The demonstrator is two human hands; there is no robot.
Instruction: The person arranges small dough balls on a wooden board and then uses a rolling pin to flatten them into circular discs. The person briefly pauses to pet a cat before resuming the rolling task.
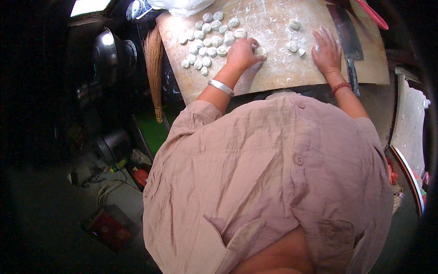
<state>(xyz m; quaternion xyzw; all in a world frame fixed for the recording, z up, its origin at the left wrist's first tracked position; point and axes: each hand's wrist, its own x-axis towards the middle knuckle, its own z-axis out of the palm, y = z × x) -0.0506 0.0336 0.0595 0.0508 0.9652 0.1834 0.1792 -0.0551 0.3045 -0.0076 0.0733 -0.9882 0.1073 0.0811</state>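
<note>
On a floured wooden board (284, 73), my left hand (242, 54) pinches a pale, flattened dough piece (261, 52) between thumb and fingers. Left of it lie many small rounds of pale greenish dough (207, 42), dusted with flour. My right hand (327, 54) rests palm down on the board, fingers stretched forward; a whitish bit shows by its thumb, and what lies under the palm is hidden. Between my hands sit a few loose dough lumps (292, 46). Just right of my right hand is a cleaver (346, 32), its dark handle reaching past the board's near edge.
A straw whisk broom (154, 68) hangs against the board's left side. At the back stand a white plastic bag (184, 6) and a blue-and-white bowl (135, 9). A pink handle-like object (374, 15) juts in at the far right. Metal basins (106, 54) are at left.
</note>
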